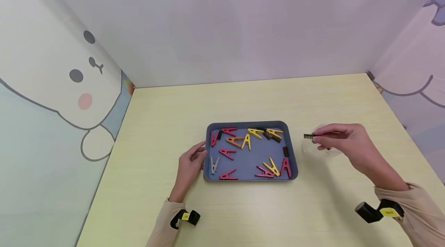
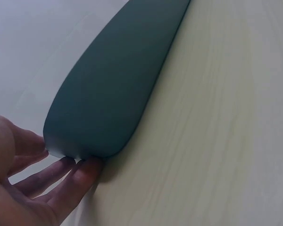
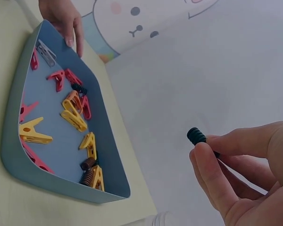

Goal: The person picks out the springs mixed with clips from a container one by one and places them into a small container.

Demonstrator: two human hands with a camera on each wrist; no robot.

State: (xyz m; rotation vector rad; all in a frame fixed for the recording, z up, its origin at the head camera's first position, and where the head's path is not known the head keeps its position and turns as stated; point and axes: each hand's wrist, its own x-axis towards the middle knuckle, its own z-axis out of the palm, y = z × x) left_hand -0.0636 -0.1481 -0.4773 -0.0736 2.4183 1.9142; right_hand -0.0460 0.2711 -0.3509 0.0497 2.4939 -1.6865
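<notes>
My right hand (image 1: 342, 141) pinches a small dark coil spring (image 1: 308, 136) between thumb and fingertips, right of the tray and above the table. The spring's free end (image 3: 196, 135) points toward the tray in the right wrist view. A blue-grey rectangular tray (image 1: 250, 181) lies on the table with red, yellow, orange and grey plastic clips in it. Several dark and brown springs lie among them, such as a black spring (image 1: 286, 151) at the right side. My left hand (image 1: 189, 164) touches the outside of the tray's left wall, its fingertips (image 2: 89, 172) near the lower edge.
Under my right hand stands a clear container (image 1: 307, 147), mostly hidden by the hand; its rim (image 3: 164, 220) enters the right wrist view. The pale wooden table (image 1: 167, 112) meets a plain wall behind, and cartoon-printed panels (image 1: 52, 85) stand at the sides.
</notes>
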